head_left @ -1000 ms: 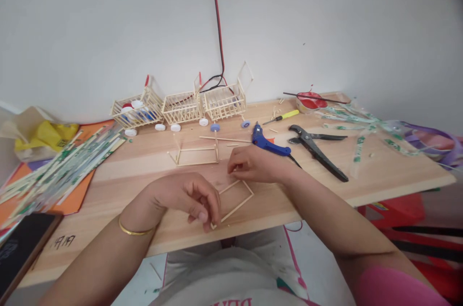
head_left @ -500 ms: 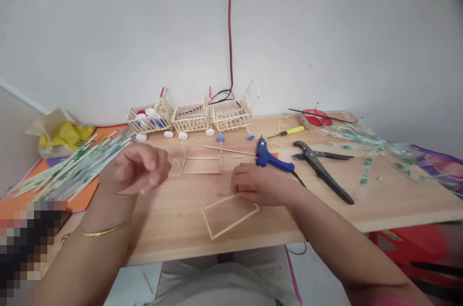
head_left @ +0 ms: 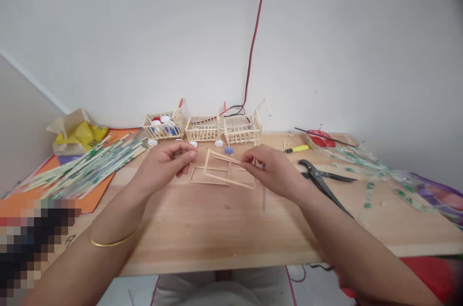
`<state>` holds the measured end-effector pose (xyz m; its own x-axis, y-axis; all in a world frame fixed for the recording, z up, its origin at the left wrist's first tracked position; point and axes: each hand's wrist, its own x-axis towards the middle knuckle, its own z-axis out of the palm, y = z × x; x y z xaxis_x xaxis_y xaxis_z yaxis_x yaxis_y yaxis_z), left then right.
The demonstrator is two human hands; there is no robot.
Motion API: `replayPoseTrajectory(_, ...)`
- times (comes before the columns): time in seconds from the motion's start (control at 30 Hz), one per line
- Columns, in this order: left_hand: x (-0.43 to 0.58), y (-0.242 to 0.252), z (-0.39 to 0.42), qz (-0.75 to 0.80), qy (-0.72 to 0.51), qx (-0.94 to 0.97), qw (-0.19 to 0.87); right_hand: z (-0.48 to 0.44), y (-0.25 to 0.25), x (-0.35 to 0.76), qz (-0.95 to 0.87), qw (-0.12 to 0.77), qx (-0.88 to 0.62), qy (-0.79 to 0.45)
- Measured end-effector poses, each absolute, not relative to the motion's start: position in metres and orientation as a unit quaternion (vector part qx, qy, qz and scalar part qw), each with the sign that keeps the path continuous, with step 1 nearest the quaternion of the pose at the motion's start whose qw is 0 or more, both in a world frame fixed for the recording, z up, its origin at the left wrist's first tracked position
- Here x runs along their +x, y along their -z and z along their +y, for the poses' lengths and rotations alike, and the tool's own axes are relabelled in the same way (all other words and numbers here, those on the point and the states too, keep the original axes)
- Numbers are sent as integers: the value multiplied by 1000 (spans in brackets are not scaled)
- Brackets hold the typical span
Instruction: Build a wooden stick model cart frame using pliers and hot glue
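Note:
My right hand [head_left: 273, 171] pinches a rectangular frame of thin wooden sticks [head_left: 206, 163] by its right side, raised and tilted over the table. Behind and below it, a second stick frame with short uprights [head_left: 210, 182] rests on the wood. My left hand [head_left: 167, 163] hovers at the left of the held frame, apart from it. Its fingers are curled and the thumb lies close to them; anything between the fingertips is too small or hidden to make out. The blue glue gun is almost wholly covered by my right hand.
Three small stick carts, the left [head_left: 164, 125], middle [head_left: 202, 128] and right [head_left: 242, 130], stand by the wall. Wrapped sticks [head_left: 97, 166] lie left. To the right are black pliers [head_left: 321, 178], a yellow-handled screwdriver [head_left: 299, 149], a red bowl [head_left: 321, 139] and plastic wrappers [head_left: 369, 163].
My right hand has lifted the rectangular stick frame off the table and carried it forward. My left hand has moved right, towards it. The head view has shifted slightly.

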<state>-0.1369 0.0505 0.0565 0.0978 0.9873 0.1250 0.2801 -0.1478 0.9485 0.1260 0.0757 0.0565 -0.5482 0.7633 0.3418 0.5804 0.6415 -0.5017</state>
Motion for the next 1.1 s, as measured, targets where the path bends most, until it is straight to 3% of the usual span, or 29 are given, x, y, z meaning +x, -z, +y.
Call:
replayPoseTrajectory(0.2, -140, -59, 61, 561, -402, 617, 377, 97, -58, 104, -883, 266, -365, -127)
replayPoseTrajectory(0.57, -145, -37, 73, 531, -509, 481, 477, 118, -51, 82, -898, 276, -323, -108)
replayPoseTrajectory(0.8, -151, -33, 77, 511, -541, 456, 489, 117, -49, 100, -817, 388, -406, -130)
replayPoseTrajectory(1.1, -149, -25, 76, 512, -546, 479, 459, 88, -36, 107, -796, 300, -470, -236)
